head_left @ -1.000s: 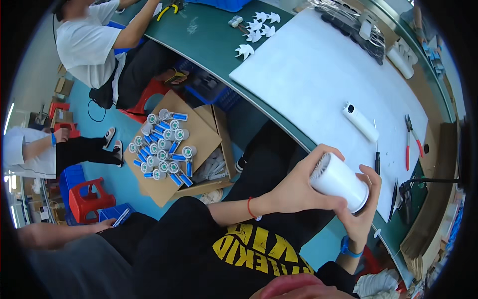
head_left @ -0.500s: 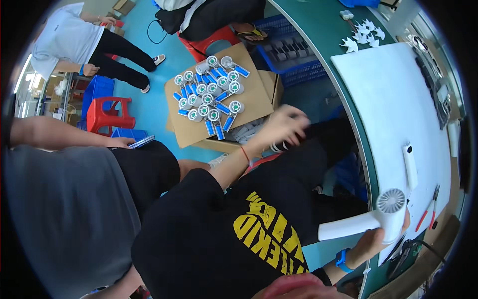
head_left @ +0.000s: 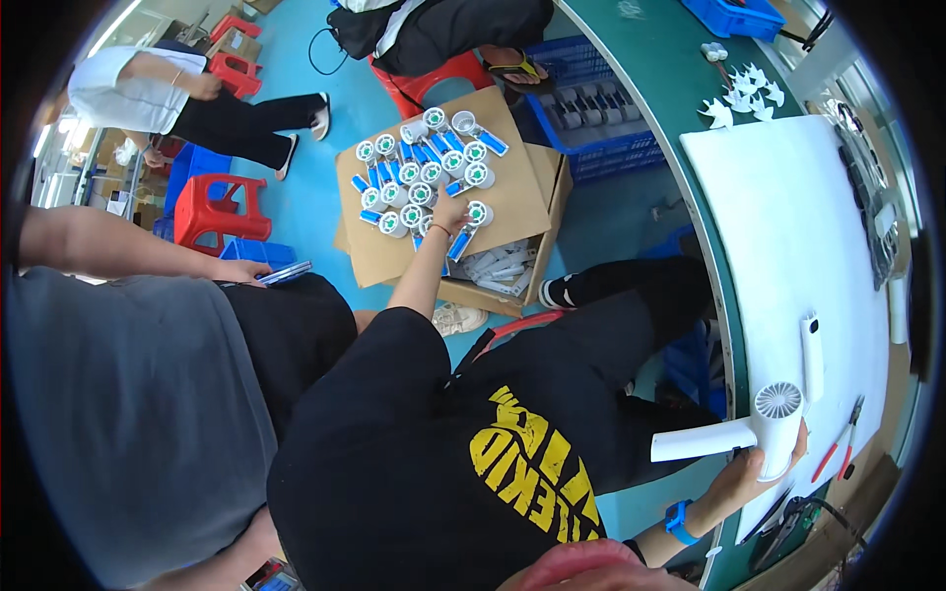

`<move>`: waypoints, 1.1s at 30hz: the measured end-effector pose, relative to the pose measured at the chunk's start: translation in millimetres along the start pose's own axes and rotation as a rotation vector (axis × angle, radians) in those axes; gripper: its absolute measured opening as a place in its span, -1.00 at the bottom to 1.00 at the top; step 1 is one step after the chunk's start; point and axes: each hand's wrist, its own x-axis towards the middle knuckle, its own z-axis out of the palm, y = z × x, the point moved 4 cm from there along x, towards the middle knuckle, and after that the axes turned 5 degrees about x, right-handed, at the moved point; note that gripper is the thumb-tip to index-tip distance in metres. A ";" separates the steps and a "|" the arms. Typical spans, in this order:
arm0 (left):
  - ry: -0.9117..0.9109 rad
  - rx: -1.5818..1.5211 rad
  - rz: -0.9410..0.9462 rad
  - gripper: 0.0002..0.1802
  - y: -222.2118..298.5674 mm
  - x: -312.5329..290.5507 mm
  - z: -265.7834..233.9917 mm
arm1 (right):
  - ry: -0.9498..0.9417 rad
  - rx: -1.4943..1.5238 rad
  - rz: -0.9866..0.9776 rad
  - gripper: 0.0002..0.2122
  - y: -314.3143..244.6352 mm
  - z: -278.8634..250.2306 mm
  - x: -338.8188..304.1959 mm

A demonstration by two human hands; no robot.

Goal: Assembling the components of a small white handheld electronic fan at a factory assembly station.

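Note:
My left hand, with a thin red band at its wrist, reaches down among several round white motor housings with blue cylinders. These lie grouped on a flat cardboard sheet. Its fingertips are hidden against the parts, so I cannot tell whether they grip one. At the lower right, my right hand, wearing a blue watch, is closed round the head of a white handheld fan. The fan's round grille faces up and its handle points left, over the table edge.
Beneath the cardboard, an open box holds white casings. The green table carries a white mat, white fan blades, a slim white part and red-handled pliers. A blue crate, red stool and other people surround me.
My left hand has moved left from beside the cardboard onto the white and blue parts. My right hand still holds the fan. A standing person at the upper left has shifted stance.

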 end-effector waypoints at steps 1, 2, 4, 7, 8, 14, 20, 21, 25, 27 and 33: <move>-0.001 -0.001 0.005 0.01 -3.2 0.0 5.4 | 0.003 0.002 -0.003 -0.10 -0.3 -0.1 0.4; -0.031 0.008 0.051 0.00 -10.6 -1.5 10.5 | -0.008 0.020 0.013 -0.11 1.8 1.4 -0.4; -0.072 0.053 0.122 -0.09 -10.0 -21.0 47.5 | 0.008 0.011 0.026 -0.11 3.8 -1.8 -3.0; -0.412 0.010 0.062 -0.25 -28.8 -48.7 97.6 | -0.009 0.004 0.025 -0.11 3.0 -0.6 -4.0; -0.546 0.046 0.088 -0.31 -22.3 -71.8 123.3 | -0.005 0.005 0.029 -0.11 1.9 0.2 -5.1; -0.598 0.551 0.858 -0.45 68.2 -251.7 205.0 | 0.009 0.002 0.035 -0.12 1.1 -2.3 -8.3; -0.465 1.033 1.033 -0.09 80.7 -324.3 213.8 | -0.098 -0.053 -0.065 -0.18 9.8 -5.4 -7.1; -0.467 1.037 1.036 -0.09 74.6 -323.7 214.6 | -0.093 -0.051 -0.063 -0.18 10.4 -6.1 -7.1; -0.442 0.945 1.084 -0.08 72.3 -321.7 211.3 | -0.110 -0.057 -0.059 -0.19 8.1 -5.7 -7.1; -0.493 0.918 1.073 -0.08 73.3 -321.8 208.4 | -0.114 -0.027 -0.024 -0.20 8.3 -4.8 -7.3; -0.821 0.742 1.018 -0.30 109.0 -351.1 193.1 | -0.179 0.013 -0.028 -0.24 1.9 3.5 -9.1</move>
